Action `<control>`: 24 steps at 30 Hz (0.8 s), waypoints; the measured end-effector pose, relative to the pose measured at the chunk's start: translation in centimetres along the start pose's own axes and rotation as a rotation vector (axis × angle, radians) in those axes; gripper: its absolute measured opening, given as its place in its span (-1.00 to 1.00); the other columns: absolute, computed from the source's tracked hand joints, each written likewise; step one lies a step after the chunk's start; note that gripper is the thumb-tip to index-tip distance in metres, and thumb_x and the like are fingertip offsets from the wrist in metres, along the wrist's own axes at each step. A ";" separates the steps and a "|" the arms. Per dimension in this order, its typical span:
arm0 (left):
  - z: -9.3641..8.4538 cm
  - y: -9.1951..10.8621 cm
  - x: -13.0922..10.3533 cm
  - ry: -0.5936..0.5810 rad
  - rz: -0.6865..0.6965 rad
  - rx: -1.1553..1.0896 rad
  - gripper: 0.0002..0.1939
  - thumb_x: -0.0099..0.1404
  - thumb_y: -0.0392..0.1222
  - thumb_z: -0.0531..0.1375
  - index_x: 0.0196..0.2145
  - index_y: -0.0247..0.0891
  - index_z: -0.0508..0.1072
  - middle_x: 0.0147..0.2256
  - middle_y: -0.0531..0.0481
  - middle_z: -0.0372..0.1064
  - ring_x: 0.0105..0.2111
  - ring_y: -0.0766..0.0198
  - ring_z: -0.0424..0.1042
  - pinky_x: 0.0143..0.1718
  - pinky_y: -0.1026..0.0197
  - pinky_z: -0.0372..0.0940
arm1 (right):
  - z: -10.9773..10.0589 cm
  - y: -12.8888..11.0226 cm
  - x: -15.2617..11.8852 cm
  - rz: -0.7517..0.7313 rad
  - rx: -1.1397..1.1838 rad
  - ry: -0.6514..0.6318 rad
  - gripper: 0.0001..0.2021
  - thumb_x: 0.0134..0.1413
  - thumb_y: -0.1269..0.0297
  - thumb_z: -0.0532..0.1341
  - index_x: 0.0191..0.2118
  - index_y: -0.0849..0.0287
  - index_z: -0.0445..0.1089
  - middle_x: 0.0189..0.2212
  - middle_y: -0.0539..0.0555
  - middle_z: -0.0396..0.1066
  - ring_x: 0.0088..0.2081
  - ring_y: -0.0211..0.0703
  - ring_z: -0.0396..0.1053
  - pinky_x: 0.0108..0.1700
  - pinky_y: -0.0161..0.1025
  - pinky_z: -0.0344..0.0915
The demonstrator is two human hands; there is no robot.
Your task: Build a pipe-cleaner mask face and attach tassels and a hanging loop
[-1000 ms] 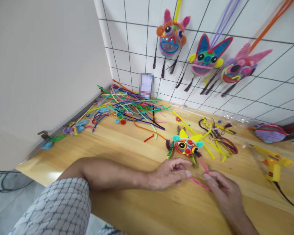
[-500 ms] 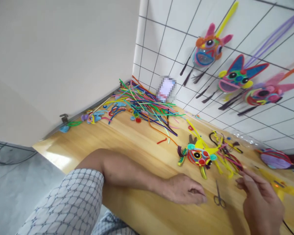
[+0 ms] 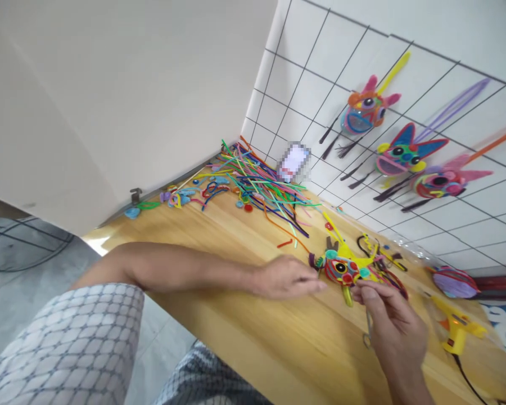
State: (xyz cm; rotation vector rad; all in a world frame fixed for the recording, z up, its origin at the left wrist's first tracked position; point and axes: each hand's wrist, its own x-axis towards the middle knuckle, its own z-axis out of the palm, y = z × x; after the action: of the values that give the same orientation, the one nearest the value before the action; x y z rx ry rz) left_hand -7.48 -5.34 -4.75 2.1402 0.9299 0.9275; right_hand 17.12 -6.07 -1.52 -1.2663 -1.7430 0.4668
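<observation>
A small colourful animal-face craft (image 3: 339, 269) made of pipe cleaners, with a black-and-yellow eye, lies on the wooden table. Just left of it is my left hand (image 3: 285, 278), its fingers stretched out towards the craft with nothing visible in them. My right hand (image 3: 398, 323) is at the craft's lower right edge, thumb and fingertips pinched together; whatever is between them is too small to make out. Beneath that hand lie the small scissors (image 3: 366, 340), mostly covered by it. Yellow pipe-cleaner strands (image 3: 341, 233) extend behind the craft.
Many loose pipe cleaners (image 3: 270, 180) are heaped in the back corner, near a blurred phone (image 3: 294, 162). A yellow glue gun (image 3: 457, 323) with a cord lies at the right, before a purple striped piece (image 3: 455, 281). Finished masks (image 3: 398, 154) hang on the tiled wall.
My right hand has moved left, from beside the dark strands to the craft's lower edge, now over the scissors. My left hand has shifted up and left, its fingers straightening. The view has turned slightly.
</observation>
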 end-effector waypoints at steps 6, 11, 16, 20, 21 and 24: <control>-6.8 -9.8 -0.4 0.101 -0.226 0.648 -0.69 0.41 -0.44 0.08 -0.08 -0.38 0.61 -0.03 -0.31 0.53 -0.02 0.01 0.45 0.03 0.04 0.28 | 2.3 -0.3 -1.7 -0.079 -0.092 -0.181 -0.74 0.26 0.04 0.29 -0.27 0.11 0.60 -0.42 0.09 0.62 -0.40 -0.10 0.57 -0.29 -0.22 0.51; -7.4 -12.6 -1.1 0.073 -0.175 0.688 -0.70 0.38 -0.46 0.10 -0.07 -0.32 0.59 -0.03 -0.25 0.49 0.01 -0.01 0.39 0.05 0.01 0.28 | 4.5 -1.1 -2.2 -0.219 -0.099 -0.263 -0.83 0.29 0.21 0.26 -0.28 0.09 0.59 -0.45 0.03 0.60 -0.43 -0.15 0.54 -0.33 -0.28 0.45; -7.0 -13.2 -0.9 0.080 -0.121 0.652 -0.80 0.41 -0.43 0.10 -0.23 -0.32 0.53 -0.17 -0.23 0.48 -0.08 0.01 0.39 0.00 0.03 0.30 | 6.2 -0.4 -2.6 -0.252 -0.041 -0.287 -0.86 0.31 0.30 0.25 -0.27 0.11 0.56 -0.44 0.00 0.59 -0.43 -0.20 0.52 -0.35 -0.33 0.42; -7.1 -13.3 -0.8 0.172 -0.131 0.564 -0.85 0.42 -0.40 0.12 -0.29 -0.29 0.46 -0.24 -0.17 0.48 -0.14 0.08 0.42 -0.01 0.06 0.31 | 7.4 0.6 -3.5 -0.229 -0.001 -0.319 -0.86 0.33 0.33 0.23 -0.26 0.12 0.54 -0.46 -0.03 0.54 -0.43 -0.23 0.51 -0.35 -0.36 0.40; -7.2 -13.2 -0.9 0.218 -0.145 0.535 -0.84 0.45 -0.37 0.09 -0.26 -0.28 0.44 -0.23 -0.14 0.49 -0.15 0.10 0.43 -0.04 0.08 0.32 | 7.6 0.8 -3.7 -0.228 0.003 -0.327 -0.86 0.33 0.33 0.23 -0.26 0.12 0.54 -0.46 -0.03 0.54 -0.43 -0.24 0.50 -0.35 -0.36 0.40; -7.7 -12.4 -1.2 0.375 -0.194 0.458 -0.76 0.56 -0.28 -0.07 -0.13 -0.24 0.39 -0.21 -0.06 0.49 -0.22 0.22 0.45 -0.17 0.18 0.34 | 8.0 1.3 -4.3 -0.260 0.008 -0.350 -0.87 0.33 0.35 0.23 -0.26 0.11 0.53 -0.45 -0.03 0.55 -0.43 -0.24 0.50 -0.35 -0.36 0.39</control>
State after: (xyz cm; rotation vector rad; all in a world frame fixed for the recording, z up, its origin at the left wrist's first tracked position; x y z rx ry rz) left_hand -18.49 2.62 -10.17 2.2198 1.6403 1.1198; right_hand 11.42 -7.78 -8.53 -0.9728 -2.1614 0.5659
